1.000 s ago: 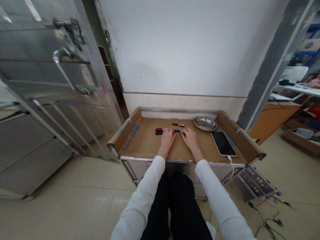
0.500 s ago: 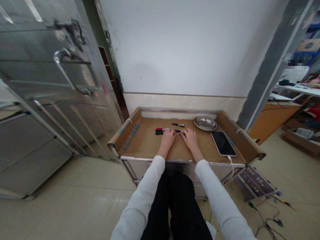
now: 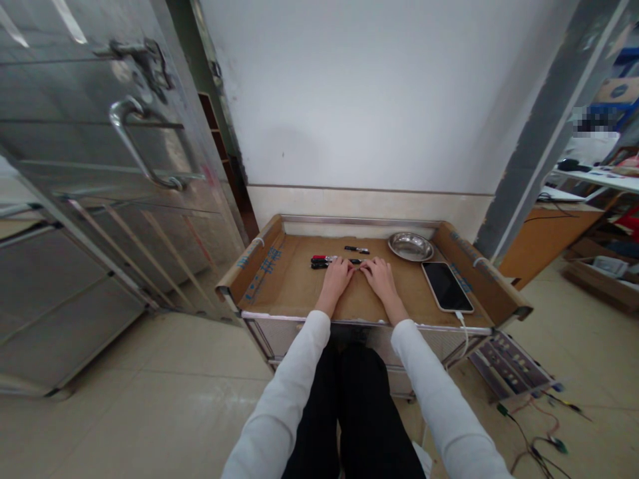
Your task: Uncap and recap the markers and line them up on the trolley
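Several pens with red and black barrels (image 3: pixel 319 262) lie side by side on the cardboard surface, their right part covered by my fingers. My left hand (image 3: pixel 340 271) is closed, fingertips curled down at the pens. Close on its right, my right hand (image 3: pixel 378 271) is closed too, with its fingertips pointing in toward the left ones. A dark pen (image 3: pixel 356 261) shows in the narrow gap between the hands, and both sets of fingers pinch at it; the exact hold is too small to see. Two short black pen parts (image 3: pixel 356 250) lie just beyond.
A round metal dish (image 3: pixel 411 246) stands at the back right. Nearer me lies a phone (image 3: pixel 448 287) with a white charging cable (image 3: pixel 464 327). Raised cardboard sides (image 3: pixel 482 278) border the cart top. A metal door (image 3: pixel 100 133) is at left; cables (image 3: pixel 539 446) lie on the floor.
My hands stay at almost the same place over the pens, with only slight finger movement. The whole view has shifted by a tiny amount.
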The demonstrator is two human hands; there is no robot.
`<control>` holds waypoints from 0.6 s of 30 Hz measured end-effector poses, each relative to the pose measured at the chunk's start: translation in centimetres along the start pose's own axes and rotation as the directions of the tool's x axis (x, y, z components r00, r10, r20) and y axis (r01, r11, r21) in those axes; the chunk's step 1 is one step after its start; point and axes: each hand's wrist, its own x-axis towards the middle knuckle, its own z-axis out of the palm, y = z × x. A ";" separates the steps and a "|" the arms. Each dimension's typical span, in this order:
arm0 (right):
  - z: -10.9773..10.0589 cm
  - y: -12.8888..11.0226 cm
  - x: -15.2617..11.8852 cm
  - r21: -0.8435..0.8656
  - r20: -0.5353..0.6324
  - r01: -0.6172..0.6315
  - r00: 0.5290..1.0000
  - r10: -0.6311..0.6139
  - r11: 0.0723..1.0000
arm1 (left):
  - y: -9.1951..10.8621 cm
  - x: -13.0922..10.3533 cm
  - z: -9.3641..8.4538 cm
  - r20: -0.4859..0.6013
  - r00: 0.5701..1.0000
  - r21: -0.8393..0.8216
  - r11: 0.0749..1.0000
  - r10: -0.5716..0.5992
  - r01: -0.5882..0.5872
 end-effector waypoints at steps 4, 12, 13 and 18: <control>0.6 0.4 0.2 0.067 0.020 0.059 0.998 -0.061 0.996 | 0.0 0.1 -0.2 0.015 1.000 -0.040 0.999 0.015 -0.015; 1.5 1.2 0.5 0.259 -0.077 0.038 0.997 -0.019 0.965 | 0.2 0.0 -0.3 -0.002 0.999 -0.083 0.995 0.052 -0.052; 1.6 1.2 0.6 0.311 -0.106 0.036 0.994 -0.003 0.950 | 0.1 -0.1 -0.2 0.012 0.998 -0.077 0.995 0.064 -0.063; 1.5 1.5 0.6 0.475 -0.211 0.008 0.972 0.105 0.880 | 0.1 -0.3 0.2 0.094 0.993 -0.037 0.997 0.077 -0.074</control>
